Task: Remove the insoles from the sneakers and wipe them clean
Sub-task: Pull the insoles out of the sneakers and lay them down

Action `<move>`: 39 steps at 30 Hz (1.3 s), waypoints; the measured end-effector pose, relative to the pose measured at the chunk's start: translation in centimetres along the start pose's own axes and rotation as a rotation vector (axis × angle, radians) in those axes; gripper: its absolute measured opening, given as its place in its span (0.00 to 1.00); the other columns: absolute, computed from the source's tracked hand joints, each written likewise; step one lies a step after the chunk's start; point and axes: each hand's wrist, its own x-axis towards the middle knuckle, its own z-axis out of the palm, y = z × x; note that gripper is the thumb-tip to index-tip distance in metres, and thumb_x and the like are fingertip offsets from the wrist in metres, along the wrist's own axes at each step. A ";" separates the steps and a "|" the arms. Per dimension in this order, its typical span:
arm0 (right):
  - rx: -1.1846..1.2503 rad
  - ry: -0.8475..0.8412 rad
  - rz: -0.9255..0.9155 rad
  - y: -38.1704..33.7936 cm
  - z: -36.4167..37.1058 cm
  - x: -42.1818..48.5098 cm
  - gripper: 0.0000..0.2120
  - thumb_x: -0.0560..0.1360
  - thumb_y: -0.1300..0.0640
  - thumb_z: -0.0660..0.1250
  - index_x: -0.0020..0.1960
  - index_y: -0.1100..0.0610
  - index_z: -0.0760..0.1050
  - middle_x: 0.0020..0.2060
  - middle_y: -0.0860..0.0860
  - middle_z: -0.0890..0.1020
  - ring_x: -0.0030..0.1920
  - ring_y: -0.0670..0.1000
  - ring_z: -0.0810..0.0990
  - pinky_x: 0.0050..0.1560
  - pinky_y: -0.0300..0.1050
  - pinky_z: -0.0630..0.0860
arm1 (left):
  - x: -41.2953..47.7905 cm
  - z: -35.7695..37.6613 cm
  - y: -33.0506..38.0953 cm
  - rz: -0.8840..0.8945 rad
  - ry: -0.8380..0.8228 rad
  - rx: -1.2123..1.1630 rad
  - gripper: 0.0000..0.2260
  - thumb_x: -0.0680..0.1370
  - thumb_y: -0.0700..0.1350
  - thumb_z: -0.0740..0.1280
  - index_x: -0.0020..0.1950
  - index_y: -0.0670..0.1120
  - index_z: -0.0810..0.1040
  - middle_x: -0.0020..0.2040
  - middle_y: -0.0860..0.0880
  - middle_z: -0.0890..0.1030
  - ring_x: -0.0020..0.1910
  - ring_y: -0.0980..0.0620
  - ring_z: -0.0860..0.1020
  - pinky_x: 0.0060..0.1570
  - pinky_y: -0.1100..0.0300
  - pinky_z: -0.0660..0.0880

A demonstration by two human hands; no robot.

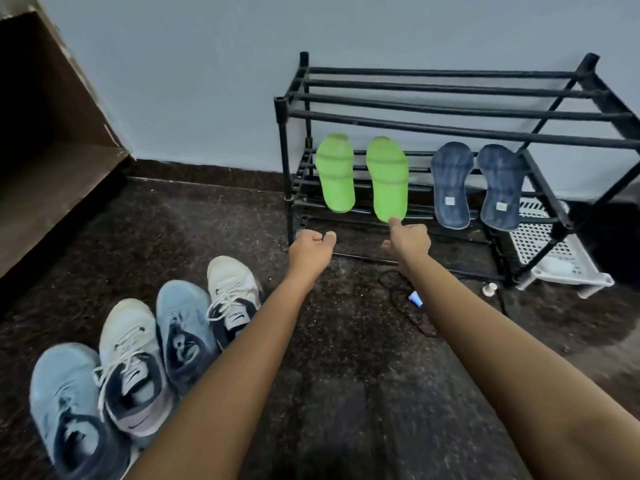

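Insoles first, from the head view: all four are out of the sneakers and lie across the bars of the middle shelf of the black rack, toes toward the wall and heels hanging over the front bar. The left green insole and the right green insole are side by side, close but apart. To their right, with a wider gap between the pairs, lie the first blue insole and the second blue insole, each with a small pale label near the heel.

Both my arms reach out toward the rack. My right hand has its forefinger stretched up to the heel end of the right green insole, and the tip seems to touch it. My thumb sticks out to the side and the other fingers are curled in, gripping nothing. My left hand hangs just below the shelf's front edge, fingers loosely curled, holding nothing and touching nothing.

On the dark speckled floor at my left the sneakers stand in a row: a light blue sneaker, a white sneaker, another light blue one and another white one, partly behind my left forearm. A white plastic basket sits under the rack's right end. A dark cable lies on the floor by my right forearm.
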 end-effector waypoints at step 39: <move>0.000 -0.175 0.190 16.7 -4.0 -12.5 0.09 0.75 0.68 0.62 0.39 0.59 0.73 0.33 0.56 0.81 0.30 0.48 0.77 0.35 0.41 0.75 | -12.9 0.5 -13.4 -0.347 0.149 -0.656 0.09 0.81 0.32 0.59 0.47 0.39 0.78 0.50 0.40 0.83 0.42 0.51 0.85 0.40 0.64 0.80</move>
